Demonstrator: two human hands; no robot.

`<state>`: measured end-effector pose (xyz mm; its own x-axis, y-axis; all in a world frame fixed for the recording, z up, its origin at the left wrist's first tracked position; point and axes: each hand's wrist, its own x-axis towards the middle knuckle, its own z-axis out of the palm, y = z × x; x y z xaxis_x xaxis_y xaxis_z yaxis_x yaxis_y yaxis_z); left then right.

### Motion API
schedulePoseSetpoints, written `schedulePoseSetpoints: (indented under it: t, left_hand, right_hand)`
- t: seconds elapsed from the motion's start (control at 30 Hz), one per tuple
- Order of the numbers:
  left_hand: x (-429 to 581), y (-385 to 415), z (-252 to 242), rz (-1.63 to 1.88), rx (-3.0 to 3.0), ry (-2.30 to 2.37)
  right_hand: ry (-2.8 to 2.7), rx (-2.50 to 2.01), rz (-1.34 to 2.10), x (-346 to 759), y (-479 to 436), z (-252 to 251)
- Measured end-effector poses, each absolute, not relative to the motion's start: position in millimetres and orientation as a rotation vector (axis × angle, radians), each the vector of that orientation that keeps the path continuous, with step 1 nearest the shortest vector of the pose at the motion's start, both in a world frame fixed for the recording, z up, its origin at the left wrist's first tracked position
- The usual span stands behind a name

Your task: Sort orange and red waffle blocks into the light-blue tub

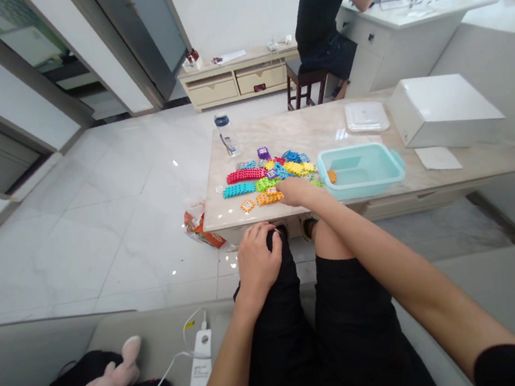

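My left hand (261, 257) lies on my left knee with its fingers stretched out and holds nothing. Over the table, my right hand (296, 191) reaches in from the right. Its fingers are bent down and closed at the right end of the orange interlocking blocks (268, 198); the fingertips are partly hidden. A single orange square piece (247, 206) with a white label lies to their left. Behind are a teal strip (238, 189), a red strip (245, 174), green blocks (266, 183), yellow blocks (299, 168), blue blocks (289, 156) and a purple piece (263, 152).
A light-blue tub (365, 189) with an orange piece inside stands right of the blocks. Beyond are a bottle (227, 136), a clear lid (366, 117) and a white box (449, 108). Another person (329, 4) sits at a far counter. A bag (202, 226) stands by the table's left end.
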<state>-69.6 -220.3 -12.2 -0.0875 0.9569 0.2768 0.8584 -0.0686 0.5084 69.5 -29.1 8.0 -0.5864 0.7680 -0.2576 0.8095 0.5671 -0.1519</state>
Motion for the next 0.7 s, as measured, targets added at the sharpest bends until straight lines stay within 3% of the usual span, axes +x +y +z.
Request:
schedulePoseSetpoints:
  t: [0.37, 0.7]
  left_hand:
    - [-73, -221, -10, 0.878, 1.938, 2.077]
    - [-80, -219, -10, 0.922, 1.881, 2.020]
  right_hand:
    - [2.667, 1.082, -0.269, 70, 49, -68]
    - [2.541, 1.074, -0.242, 55, 74, -88]
